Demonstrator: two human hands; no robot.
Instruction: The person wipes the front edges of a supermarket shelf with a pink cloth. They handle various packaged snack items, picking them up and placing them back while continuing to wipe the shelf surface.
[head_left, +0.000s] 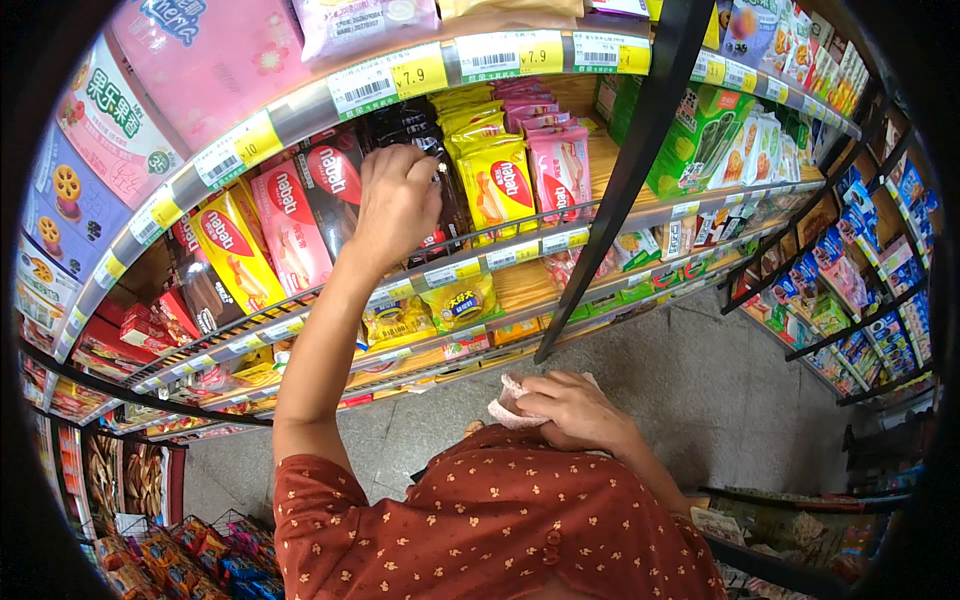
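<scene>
My left hand (397, 206) reaches onto the snack shelf, its fingers curled over a row of dark wafer packets (448, 191). The fingertips are partly hidden, so a grip on a packet cannot be made out. Left of that hand stand a dark Nabati wafer box (330, 176), a pink one (289, 217) and a yellow one (232, 240). Yellow wafer packets (495, 184) and pink wafer packets (561, 172) stand in rows to its right. Close to my body, my right hand (581, 409) holds a crumpled pale pink cloth (514, 401).
A low wire rail (555, 215) runs along the shelf front. To the right rises a black shelf post (630, 165). Price labels line the upper shelf edge (315, 94). Grey floor tiles (675, 360) lie below. Bagged snacks (180, 559) fill a rack at lower left.
</scene>
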